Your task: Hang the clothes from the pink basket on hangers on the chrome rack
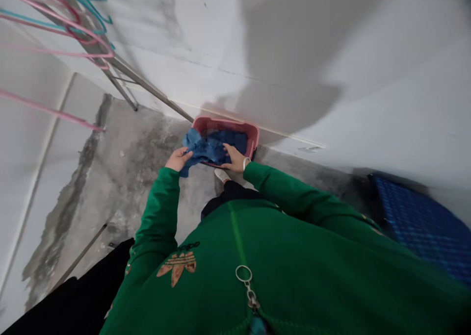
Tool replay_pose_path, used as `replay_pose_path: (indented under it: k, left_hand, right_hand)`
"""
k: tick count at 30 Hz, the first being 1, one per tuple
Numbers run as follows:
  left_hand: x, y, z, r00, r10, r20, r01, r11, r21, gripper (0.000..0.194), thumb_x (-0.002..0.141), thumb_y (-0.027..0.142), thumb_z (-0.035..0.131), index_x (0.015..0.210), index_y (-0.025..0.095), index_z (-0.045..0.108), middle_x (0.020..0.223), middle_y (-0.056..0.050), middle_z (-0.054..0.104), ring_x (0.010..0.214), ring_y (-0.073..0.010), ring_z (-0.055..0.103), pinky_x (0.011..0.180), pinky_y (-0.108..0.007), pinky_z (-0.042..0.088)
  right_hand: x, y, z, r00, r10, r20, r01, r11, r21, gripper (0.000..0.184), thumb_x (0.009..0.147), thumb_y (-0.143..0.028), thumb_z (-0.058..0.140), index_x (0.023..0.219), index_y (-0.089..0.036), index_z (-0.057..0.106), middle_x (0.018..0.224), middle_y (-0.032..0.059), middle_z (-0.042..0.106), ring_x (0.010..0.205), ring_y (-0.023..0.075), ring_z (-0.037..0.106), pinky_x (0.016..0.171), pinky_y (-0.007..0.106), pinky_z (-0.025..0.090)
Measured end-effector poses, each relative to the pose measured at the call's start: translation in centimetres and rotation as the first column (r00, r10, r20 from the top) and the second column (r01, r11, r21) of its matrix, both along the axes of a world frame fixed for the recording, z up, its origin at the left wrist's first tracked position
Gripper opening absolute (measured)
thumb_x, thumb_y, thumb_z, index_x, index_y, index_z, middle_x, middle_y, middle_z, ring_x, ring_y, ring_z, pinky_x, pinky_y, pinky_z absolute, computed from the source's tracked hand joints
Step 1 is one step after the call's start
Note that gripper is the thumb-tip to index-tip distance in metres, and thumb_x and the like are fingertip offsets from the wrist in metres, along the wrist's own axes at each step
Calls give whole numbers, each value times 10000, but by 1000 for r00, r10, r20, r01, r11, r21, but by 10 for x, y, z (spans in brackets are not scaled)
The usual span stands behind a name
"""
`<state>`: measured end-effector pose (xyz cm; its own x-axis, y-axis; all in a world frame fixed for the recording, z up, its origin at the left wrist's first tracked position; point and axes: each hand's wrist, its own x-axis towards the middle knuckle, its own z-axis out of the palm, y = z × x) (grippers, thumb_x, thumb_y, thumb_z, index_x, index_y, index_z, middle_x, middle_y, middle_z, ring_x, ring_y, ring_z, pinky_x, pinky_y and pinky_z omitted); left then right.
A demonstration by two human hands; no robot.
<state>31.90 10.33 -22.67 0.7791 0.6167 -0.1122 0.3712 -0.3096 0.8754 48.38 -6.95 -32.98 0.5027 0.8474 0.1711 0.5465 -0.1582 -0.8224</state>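
Note:
A blue cloth lies partly over the near left rim of a pink plastic basket, and one end hangs down outside. My left hand pinches this cloth at the basket's left side, thumb against fingers. Over the near right part of the basket, my right hand rests at the cloth with thumb and fingers spread apart. Darker blue fabric fills the right of the basket. Whether it is part of the same piece I cannot tell.
Pink and teal hangers hang on a metal rack at the upper left. A white wall rises behind the basket. At right stands a blue woven-looking surface. Black fabric hangs at lower left, near a thin pole.

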Motion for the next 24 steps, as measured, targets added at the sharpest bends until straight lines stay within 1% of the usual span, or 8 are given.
replay_pose_path:
  k: [2,5,7,9,11,15,20,24]
  left_hand:
    - [-17,-50,16,979,-145,142,152,987,-44,348,766,436,719,791,101,630,628,8,601,589,-111,594,572,-225,524]
    - [-24,-85,26,861,-259,438,306,951,-39,454,728,525,731,825,97,617,682,3,620,582,-117,628,504,-200,498]
    - [-14,-69,25,697,-218,683,272,962,30,376,714,440,776,825,112,627,751,0,645,678,-135,673,571,-214,528]
    - [3,-29,19,541,-163,825,236,971,37,294,721,314,783,857,93,647,801,-4,665,735,-126,681,694,-248,561]
    - [19,16,9,490,-119,864,238,971,-2,218,754,230,744,845,64,636,789,-34,686,727,-127,674,776,-286,568]
    - [27,72,-6,564,-35,825,166,983,-72,117,798,168,688,732,127,601,657,7,637,618,-115,635,797,-316,570]
    - [8,89,-3,660,-125,740,114,991,66,273,647,287,851,717,148,627,670,15,646,575,-97,566,758,-327,583]
    - [4,101,-5,967,-186,176,98,905,415,449,507,250,910,854,65,692,625,51,606,617,-101,573,854,-404,543]
  right_hand:
    - [0,-11,3,991,68,118,-85,986,144,1019,535,-278,847,1414,-63,379,1444,243,405,1291,323,464,1083,455,382]
    - [10,-9,-9,960,192,203,-217,970,110,732,642,-340,784,1298,-129,537,1335,155,562,1250,313,516,1063,444,396]
    - [25,1,-25,954,237,184,-245,969,24,474,762,-357,682,1186,-155,622,1187,100,666,1117,273,609,997,403,446]
    - [43,9,-36,963,234,135,-239,971,22,400,807,-405,636,1108,-142,656,1073,76,704,1001,239,649,922,358,484]
    - [59,10,-38,969,237,71,-243,966,84,446,803,-482,636,1059,-118,662,967,55,711,891,200,652,830,312,509]
    - [72,-3,-13,944,324,-59,-308,932,191,432,798,-535,640,874,-111,661,714,-14,643,664,99,579,631,213,478]
    - [70,-8,32,933,295,-204,-205,905,371,242,709,-330,764,728,-119,648,617,-67,609,592,32,531,585,140,446]
    - [62,-2,63,846,325,-422,-25,816,577,19,732,-111,678,729,-107,660,579,-59,648,586,53,617,591,146,507]
